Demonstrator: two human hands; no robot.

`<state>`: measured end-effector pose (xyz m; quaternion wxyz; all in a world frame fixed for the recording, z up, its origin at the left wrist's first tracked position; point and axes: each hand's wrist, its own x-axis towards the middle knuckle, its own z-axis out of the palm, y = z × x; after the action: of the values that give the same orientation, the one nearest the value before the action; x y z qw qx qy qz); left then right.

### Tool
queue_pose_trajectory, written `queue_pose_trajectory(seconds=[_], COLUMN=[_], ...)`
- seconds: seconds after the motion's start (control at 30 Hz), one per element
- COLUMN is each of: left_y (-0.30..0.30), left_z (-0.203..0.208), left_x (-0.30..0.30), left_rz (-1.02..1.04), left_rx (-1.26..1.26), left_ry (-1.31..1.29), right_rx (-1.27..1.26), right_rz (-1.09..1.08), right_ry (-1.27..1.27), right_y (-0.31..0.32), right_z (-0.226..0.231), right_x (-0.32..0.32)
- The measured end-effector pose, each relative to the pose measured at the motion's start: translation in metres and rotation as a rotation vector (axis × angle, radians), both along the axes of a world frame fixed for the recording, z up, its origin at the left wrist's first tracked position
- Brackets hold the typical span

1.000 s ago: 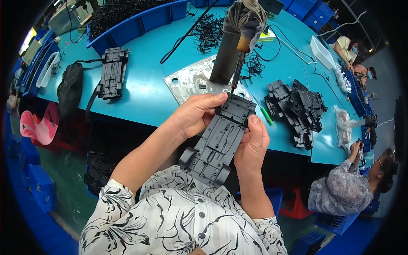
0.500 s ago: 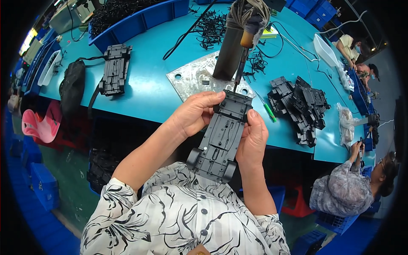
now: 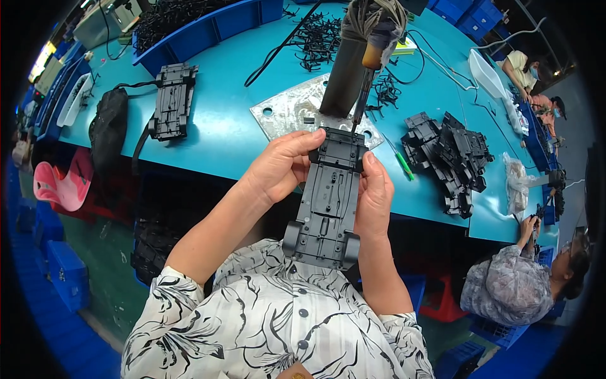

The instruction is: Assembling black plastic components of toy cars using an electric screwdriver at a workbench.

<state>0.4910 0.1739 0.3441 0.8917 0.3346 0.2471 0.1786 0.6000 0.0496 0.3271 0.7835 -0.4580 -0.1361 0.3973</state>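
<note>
A long black plastic toy-car chassis (image 3: 327,202) is held between my two hands, tilted toward me in front of the table edge. My left hand (image 3: 278,165) grips its far left side, thumb on top near the corner. Along the far right side my right hand (image 3: 375,199) closes, its thumb pressed against the edge. Just over the chassis's far right end stands the thin dark tip of a fixed soldering-iron-like tool (image 3: 363,95) with a brown handle. Whether the tip touches the plastic I cannot tell. The fingers beneath the chassis are hidden.
A metal base plate (image 3: 284,112) carries a dark upright post (image 3: 341,82) behind the chassis. Stacked black chassis parts (image 3: 445,155) lie right, near a green-handled screwdriver (image 3: 404,165). Another chassis (image 3: 172,104) is at left, below a blue bin (image 3: 214,31). Co-workers sit at right.
Both hands have shifted the chassis slightly left and away from me, turning it a little straighter. The tool tip now stands over the right part of its far end instead of the middle.
</note>
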Motion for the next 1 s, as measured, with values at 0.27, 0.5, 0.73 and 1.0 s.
queue_pose_trajectory(seconds=[0.27,0.5,0.73,1.0], left_y=[0.0,0.002,0.001,0.0], left_z=[0.0,0.0,0.003,0.004], left_x=[0.0,-0.001,0.0,-0.001], left_rz=[0.043,0.049,0.037,0.039], left_rx=[-0.051,-0.045,-0.053,-0.03], left_ry=[0.017,0.021,0.006,-0.002], right_rx=[-0.083,-0.112,-0.137,-0.117], right_rz=[0.013,0.021,-0.004,-0.02], right_ry=[-0.042,-0.06,-0.081,-0.065], right_y=[0.0,0.002,0.001,0.001], right_z=[0.002,0.008,0.008,0.012], right_x=[0.002,0.003,0.004,0.002])
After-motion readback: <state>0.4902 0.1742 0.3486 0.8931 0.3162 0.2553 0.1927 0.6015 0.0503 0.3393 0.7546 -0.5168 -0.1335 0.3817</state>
